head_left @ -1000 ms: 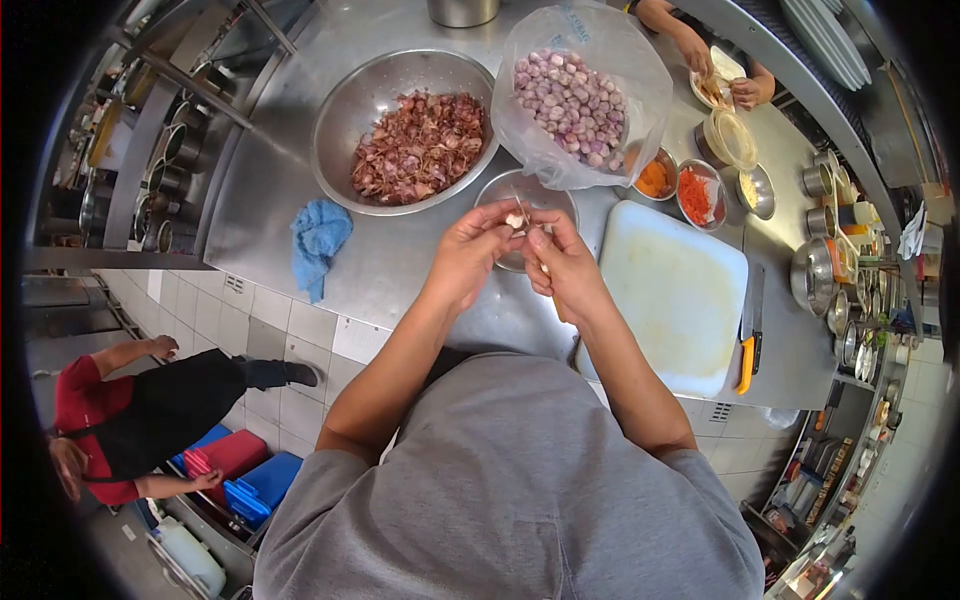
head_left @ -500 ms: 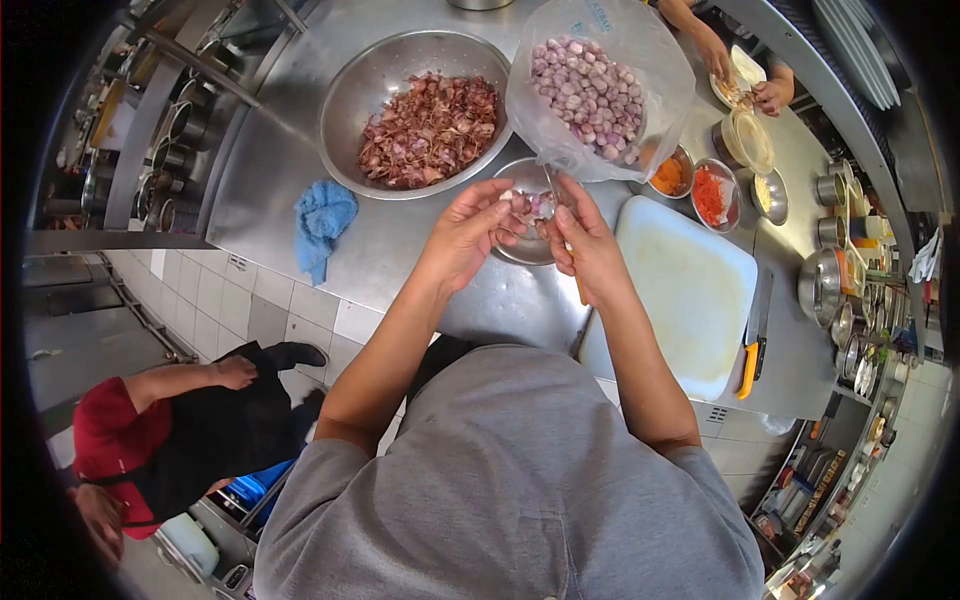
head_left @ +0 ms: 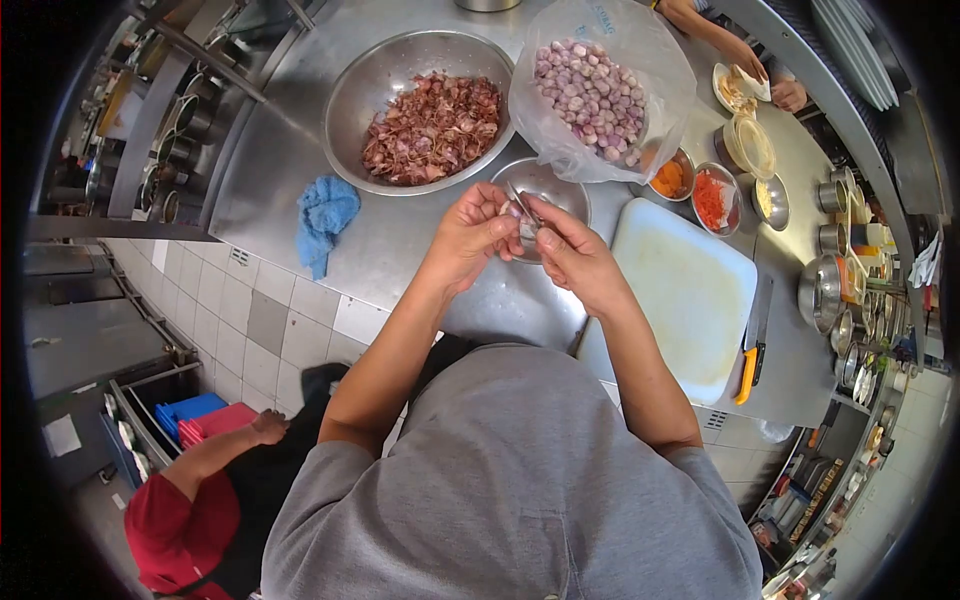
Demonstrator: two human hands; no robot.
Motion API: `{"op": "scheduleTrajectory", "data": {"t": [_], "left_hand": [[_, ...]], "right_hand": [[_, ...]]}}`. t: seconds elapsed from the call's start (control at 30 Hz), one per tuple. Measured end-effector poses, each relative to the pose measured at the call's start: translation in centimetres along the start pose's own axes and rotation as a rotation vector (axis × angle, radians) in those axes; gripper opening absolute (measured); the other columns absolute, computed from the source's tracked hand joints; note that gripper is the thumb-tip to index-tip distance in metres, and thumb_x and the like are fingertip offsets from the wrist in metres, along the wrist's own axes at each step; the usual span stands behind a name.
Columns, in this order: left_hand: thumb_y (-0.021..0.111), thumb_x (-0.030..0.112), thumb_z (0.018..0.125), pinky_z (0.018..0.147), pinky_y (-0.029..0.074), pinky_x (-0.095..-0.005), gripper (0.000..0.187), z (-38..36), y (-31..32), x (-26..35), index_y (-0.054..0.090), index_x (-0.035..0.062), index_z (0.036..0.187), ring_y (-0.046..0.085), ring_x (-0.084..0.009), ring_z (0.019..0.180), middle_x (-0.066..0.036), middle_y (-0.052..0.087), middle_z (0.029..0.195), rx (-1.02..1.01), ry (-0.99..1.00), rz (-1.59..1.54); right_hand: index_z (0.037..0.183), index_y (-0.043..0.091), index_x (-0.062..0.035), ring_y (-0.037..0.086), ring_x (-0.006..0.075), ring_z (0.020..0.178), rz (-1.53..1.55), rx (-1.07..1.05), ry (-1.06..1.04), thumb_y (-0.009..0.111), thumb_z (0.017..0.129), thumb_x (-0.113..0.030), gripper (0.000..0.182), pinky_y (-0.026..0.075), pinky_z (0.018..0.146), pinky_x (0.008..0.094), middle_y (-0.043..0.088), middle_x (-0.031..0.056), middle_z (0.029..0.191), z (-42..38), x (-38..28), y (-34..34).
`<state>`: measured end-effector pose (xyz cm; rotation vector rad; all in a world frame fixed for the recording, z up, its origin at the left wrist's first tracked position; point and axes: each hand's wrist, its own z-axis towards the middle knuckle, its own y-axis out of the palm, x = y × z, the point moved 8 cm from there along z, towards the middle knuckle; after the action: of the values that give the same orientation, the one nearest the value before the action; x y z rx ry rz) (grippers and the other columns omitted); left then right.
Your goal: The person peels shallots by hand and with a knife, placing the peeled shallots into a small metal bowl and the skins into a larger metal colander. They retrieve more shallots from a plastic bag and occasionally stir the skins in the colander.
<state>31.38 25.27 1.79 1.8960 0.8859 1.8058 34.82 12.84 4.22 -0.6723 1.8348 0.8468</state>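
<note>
Over a small steel bowl (head_left: 568,195), my left hand (head_left: 472,235) pinches a small shallot (head_left: 513,210). My right hand (head_left: 578,256) is closed round a small knife (head_left: 522,203), whose blade touches the shallot; its handle is hidden by the fingers. Behind my left hand, a large steel bowl (head_left: 342,130) holds reddish-brown shallot skins (head_left: 430,130). Beyond my right hand, a clear plastic bag (head_left: 672,60) holds peeled purple shallots (head_left: 590,95).
A blue cloth (head_left: 326,215) lies left. On the right are a white cutting board (head_left: 685,300), a yellow-handled knife (head_left: 747,375), and bowls of orange pieces (head_left: 667,179) and red shreds (head_left: 711,200). A co-worker's hands (head_left: 788,96) are at the far right; a person in red (head_left: 185,525) is lower left.
My hands have drawn closer together, with the blade now across the shallot. The person in red has moved down and right. The co-worker's hands at the plate have shifted.
</note>
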Motion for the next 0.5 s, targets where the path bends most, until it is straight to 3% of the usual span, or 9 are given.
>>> {"op": "scheduleTrajectory", "data": {"t": [0.17,0.27,0.3,0.33,0.4,0.43,0.5], "left_hand": [[0.072,0.014,0.086,0.051,0.052,-0.0232,0.027,-0.2,0.0,-0.1,0.052,0.0085,0.103,0.064,-0.0148,0.061,-0.004,0.064,0.082,-0.044,-0.021,-0.040],[0.069,0.007,0.087,0.058,0.052,-0.0248,0.024,-0.6,0.2,0.4,0.053,0.0077,0.104,0.066,-0.0159,0.072,-0.005,0.065,0.091,-0.052,-0.025,0.015],[0.069,0.007,0.087,0.058,0.052,-0.0248,0.024,-0.6,0.4,0.5,0.053,0.0077,0.104,0.066,-0.0159,0.072,-0.005,0.065,0.091,-0.058,-0.020,0.015],[0.069,0.006,0.086,0.059,0.052,-0.0253,0.025,-0.5,0.5,0.7,0.053,0.0076,0.104,0.067,-0.0165,0.074,-0.006,0.065,0.091,-0.061,0.008,0.022],[0.069,0.004,0.085,0.060,0.052,-0.0258,0.026,-0.5,0.6,0.9,0.053,0.0074,0.105,0.067,-0.0171,0.076,-0.006,0.065,0.092,-0.069,0.039,0.030],[0.070,0.003,0.085,0.061,0.052,-0.0261,0.027,-0.5,0.6,1.1,0.053,0.0073,0.105,0.067,-0.0174,0.077,-0.006,0.065,0.092,-0.082,0.069,0.034],[0.070,0.002,0.084,0.062,0.052,-0.0265,0.028,-0.7,0.6,1.6,0.053,0.0073,0.106,0.068,-0.0176,0.078,-0.007,0.065,0.093,-0.097,0.099,0.040]], "right_hand": [[0.152,0.030,-0.0165,0.038,0.0051,0.060,0.034,0.144,0.053,0.053,0.100,-0.025,0.057,0.033,0.051,0.0208,0.043,-0.0043,0.074,-0.9,-0.3,-1.2],[0.154,0.024,-0.0152,0.037,0.0057,0.063,-0.060,0.038,-0.008,0.052,0.101,-0.023,0.061,0.036,0.054,0.0218,0.041,-0.0029,0.078,-1.9,-1.1,0.0],[0.153,0.025,-0.0120,0.053,0.0106,0.084,-0.208,-0.014,0.019,0.052,0.101,-0.023,0.060,0.046,0.074,0.0251,0.055,0.0030,0.098,-2.2,-1.4,0.3],[0.153,0.025,-0.0120,0.053,0.0106,0.084,-0.213,-0.013,0.014,0.052,0.101,-0.023,0.060,0.046,0.074,0.0251,0.055,0.0030,0.098,-2.2,-1.4,0.5],[0.152,0.028,-0.0097,0.052,0.0179,0.119,-0.338,-0.004,-0.139,0.052,0.100,-0.022,0.058,0.040,0.100,0.0300,0.055,0.0090,0.131,-2.0,-2.3,1.2],[0.149,0.034,-0.0072,0.035,0.0191,0.139,-0.282,-0.020,-0.119,0.052,0.100,-0.019,0.054,0.028,0.113,0.0322,0.040,0.0105,0.150,-2.1,-2.5,1.5],[0.148,0.036,-0.0068,0.038,0.0186,0.137,-0.334,-0.032,-0.177,0.052,0.100,-0.018,0.052,0.030,0.112,0.0321,0.043,0.0104,0.148,-2.1,-3.1,1.8]]}}
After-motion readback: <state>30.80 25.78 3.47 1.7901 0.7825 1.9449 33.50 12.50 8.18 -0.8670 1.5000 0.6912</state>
